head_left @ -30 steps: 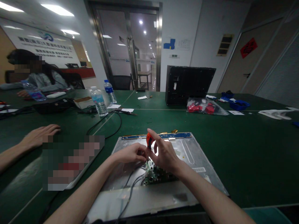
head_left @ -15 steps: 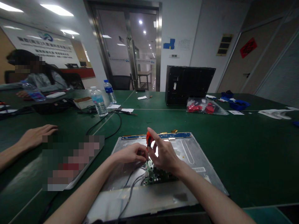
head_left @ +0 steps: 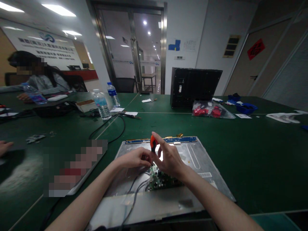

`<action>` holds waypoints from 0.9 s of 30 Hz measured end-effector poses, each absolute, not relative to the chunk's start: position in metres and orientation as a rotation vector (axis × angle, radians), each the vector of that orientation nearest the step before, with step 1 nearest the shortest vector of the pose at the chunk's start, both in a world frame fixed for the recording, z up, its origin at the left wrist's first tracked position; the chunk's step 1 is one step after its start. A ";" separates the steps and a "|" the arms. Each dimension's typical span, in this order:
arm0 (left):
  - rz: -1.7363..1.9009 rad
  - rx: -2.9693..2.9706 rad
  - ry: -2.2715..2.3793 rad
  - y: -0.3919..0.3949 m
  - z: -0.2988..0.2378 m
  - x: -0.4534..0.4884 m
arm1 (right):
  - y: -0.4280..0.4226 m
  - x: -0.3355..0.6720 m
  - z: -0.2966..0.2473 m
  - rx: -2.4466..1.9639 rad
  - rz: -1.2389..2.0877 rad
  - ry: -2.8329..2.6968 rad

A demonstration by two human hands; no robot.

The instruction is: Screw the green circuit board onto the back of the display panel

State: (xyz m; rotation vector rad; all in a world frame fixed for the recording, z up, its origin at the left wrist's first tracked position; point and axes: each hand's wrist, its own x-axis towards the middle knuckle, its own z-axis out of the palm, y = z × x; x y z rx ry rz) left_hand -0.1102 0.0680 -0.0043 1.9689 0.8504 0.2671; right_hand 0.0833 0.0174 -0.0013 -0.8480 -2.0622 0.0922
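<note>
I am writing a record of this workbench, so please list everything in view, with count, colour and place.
silver metal panel: one, silver, flat on the table, nearest the person
green circuit board: one, green, on the panel, below the hands
grey cables: a few, grey, from the board toward the near edge
orange-handled screwdriver: one, orange, upright over the board
clear plastic water bottles: two, clear, far left of centre
black monitor casing: one, black, upright at the far side
clear bag of red parts: one, right of the casing
green table: one, dark green
co-worker: one, seated far left
left hand: fingertips by the screwdriver's shaft
right hand: grips the screwdriver
</note>
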 end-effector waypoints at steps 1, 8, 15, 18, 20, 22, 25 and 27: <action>0.264 1.971 0.845 0.068 -0.005 -0.110 | 0.017 0.084 -0.001 -0.845 0.105 -2.068; 0.227 1.941 0.838 0.071 -0.009 -0.112 | 0.016 0.084 0.000 -0.838 0.133 -2.054; 0.254 1.977 0.848 0.070 -0.007 -0.111 | 0.019 0.083 -0.003 -0.835 0.064 -2.038; 0.228 1.982 0.855 0.069 -0.004 -0.110 | 0.020 0.083 -0.004 -0.834 0.052 -2.044; 0.221 1.977 0.849 0.069 -0.003 -0.110 | 0.020 0.083 -0.004 -0.830 0.048 -2.047; 0.227 1.976 0.848 0.069 -0.003 -0.110 | 0.020 0.083 -0.004 -0.838 0.046 -2.055; 0.241 1.992 0.857 0.069 -0.004 -0.111 | 0.020 0.083 -0.004 -0.847 0.061 -2.053; 0.236 1.992 0.841 0.070 -0.005 -0.111 | 0.019 0.083 -0.005 -0.839 0.100 -2.051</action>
